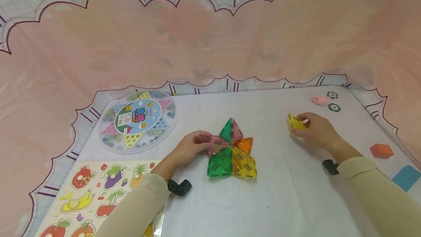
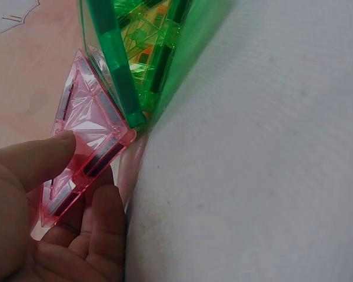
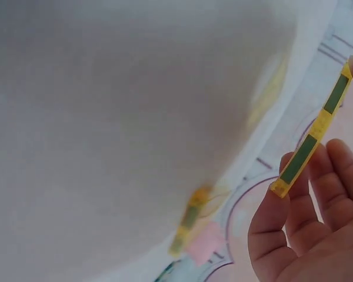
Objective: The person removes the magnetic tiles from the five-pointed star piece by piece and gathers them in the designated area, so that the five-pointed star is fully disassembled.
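On the white tabletop stands a star-like cluster of translucent magnetic tiles: green tiles [image 1: 219, 164], yellow tiles [image 1: 246, 163], an orange tile [image 1: 245, 145] and pink ones. At its left side my left hand [image 1: 190, 146] pinches a pink triangular tile [image 2: 88, 126] between thumb and fingers; the tile's corner meets a green tile [image 2: 115, 64]. Off to the right, my right hand [image 1: 316, 129] holds a yellow magnetic tile [image 1: 297, 123] by its edges, apart from the cluster. That tile's narrow edge [image 3: 313, 132] faces the right wrist camera. Another yellow edge there is blurred.
A round Chinese checkers set [image 1: 169, 120] lies at the back left, above a fruit puzzle board [image 1: 70, 173]. Back right are a pink pig figure [image 1: 319, 100] and two chips [image 1: 334, 108]. An orange block [image 1: 381, 150] and a blue piece [image 1: 406, 177] lie by the right edge.
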The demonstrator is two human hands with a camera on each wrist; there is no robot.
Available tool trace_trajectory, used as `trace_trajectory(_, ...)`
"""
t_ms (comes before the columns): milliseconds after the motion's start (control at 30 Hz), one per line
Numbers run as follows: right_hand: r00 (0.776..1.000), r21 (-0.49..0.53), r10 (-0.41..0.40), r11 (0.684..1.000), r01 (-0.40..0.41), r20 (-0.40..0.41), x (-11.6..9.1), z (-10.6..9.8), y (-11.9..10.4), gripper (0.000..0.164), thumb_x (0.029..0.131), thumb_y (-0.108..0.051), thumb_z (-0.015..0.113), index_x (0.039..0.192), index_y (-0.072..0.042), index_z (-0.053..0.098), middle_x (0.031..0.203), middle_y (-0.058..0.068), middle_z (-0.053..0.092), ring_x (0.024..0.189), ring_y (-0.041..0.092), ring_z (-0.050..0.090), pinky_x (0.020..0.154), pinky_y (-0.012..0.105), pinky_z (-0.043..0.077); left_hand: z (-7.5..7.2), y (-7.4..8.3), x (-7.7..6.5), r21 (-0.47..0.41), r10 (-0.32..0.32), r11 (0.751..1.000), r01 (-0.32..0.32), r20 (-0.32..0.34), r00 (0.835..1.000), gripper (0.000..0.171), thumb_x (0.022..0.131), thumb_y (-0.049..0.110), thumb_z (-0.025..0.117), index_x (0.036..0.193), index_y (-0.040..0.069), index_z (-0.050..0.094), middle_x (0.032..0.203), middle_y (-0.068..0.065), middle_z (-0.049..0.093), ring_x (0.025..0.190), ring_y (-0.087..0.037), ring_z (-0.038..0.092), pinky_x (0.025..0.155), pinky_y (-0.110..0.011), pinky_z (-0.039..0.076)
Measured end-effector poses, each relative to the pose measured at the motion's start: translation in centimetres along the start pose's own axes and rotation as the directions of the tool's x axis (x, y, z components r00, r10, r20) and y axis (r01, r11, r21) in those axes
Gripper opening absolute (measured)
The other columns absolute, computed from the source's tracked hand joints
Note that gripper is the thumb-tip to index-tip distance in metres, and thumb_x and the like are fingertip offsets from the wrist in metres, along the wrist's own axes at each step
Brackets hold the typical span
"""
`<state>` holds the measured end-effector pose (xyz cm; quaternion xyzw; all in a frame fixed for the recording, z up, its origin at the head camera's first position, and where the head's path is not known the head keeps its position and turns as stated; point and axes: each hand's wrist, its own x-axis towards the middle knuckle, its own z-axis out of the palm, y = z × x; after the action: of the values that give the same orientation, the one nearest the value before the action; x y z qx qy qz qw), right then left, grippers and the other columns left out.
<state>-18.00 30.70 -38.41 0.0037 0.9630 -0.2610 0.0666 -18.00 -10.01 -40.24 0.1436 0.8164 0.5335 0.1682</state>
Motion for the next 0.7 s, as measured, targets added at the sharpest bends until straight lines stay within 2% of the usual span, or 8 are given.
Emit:
trace_trajectory(100,1.000,-0.010,0.014,1.000,-0.014,-0.008,0.0,-0.3,0.4,0.066,0.078,-0.048,0.063,0.122,-0.002,0.045,0.111,0.019,0.050,0.094,0.032,0.045,0.076,0.044,0.040,0.0,0.2,0.0,0.003,0.001,1.000,-0.001,0.001,1.000,0.029,0.085,0.015,0.061,0.113,0.010,0.057,0.094,-0.006,0.059,0.084,-0.018,0.055,0.073,-0.030,0.047)
trace_trajectory(167,1.000,-0.008,0.028,1.000,-0.028,-0.001,0.0,-0.5,0.5,0.067,0.078,-0.048,0.062,0.122,-0.001,0.045,0.112,0.020,0.049,0.094,0.032,0.045,0.077,0.045,0.040,0.1,-0.6,0.3,0.013,0.012,1.000,-0.012,-0.003,1.000,0.029,0.085,0.017,0.061,0.113,0.012,0.057,0.094,-0.004,0.059,0.083,-0.017,0.055,0.072,-0.028,0.047)
trace_trajectory(367,0.998,-0.014,0.065,0.998,-0.065,0.018,0.1,-0.6,0.9,0.069,0.078,-0.049,0.062,0.120,0.002,0.044,0.115,0.022,0.048,0.094,0.033,0.044,0.082,0.049,0.038,0.0,-0.6,0.3,0.015,0.007,1.000,-0.007,0.005,1.000,0.030,0.085,0.016,0.061,0.114,0.010,0.057,0.093,-0.004,0.060,0.082,-0.017,0.055,0.071,-0.028,0.047)
trace_trajectory(533,0.999,-0.032,0.033,0.999,-0.032,0.021,0.5,-0.5,1.2,0.060,0.082,-0.036,0.062,0.121,0.004,0.043,0.110,0.023,0.050,0.092,0.033,0.046,0.082,0.050,0.038,-0.1,-0.8,0.4,0.005,0.015,1.000,-0.015,0.021,1.000,0.031,0.085,0.012,0.060,0.116,0.006,0.056,0.093,-0.007,0.059,0.081,-0.019,0.054,0.071,-0.031,0.047)
trace_trajectory(700,0.999,-0.035,0.020,0.999,-0.019,0.044,0.7,-0.5,1.3,0.057,0.083,-0.029,0.062,0.125,0.003,0.041,0.106,0.023,0.053,0.088,0.031,0.049,0.076,0.046,0.042,0.0,-0.8,0.4,0.015,0.006,1.000,-0.006,0.006,1.000,0.030,0.085,0.015,0.061,0.115,0.009,0.057,0.092,-0.005,0.059,0.081,-0.017,0.054,0.070,-0.029,0.047)
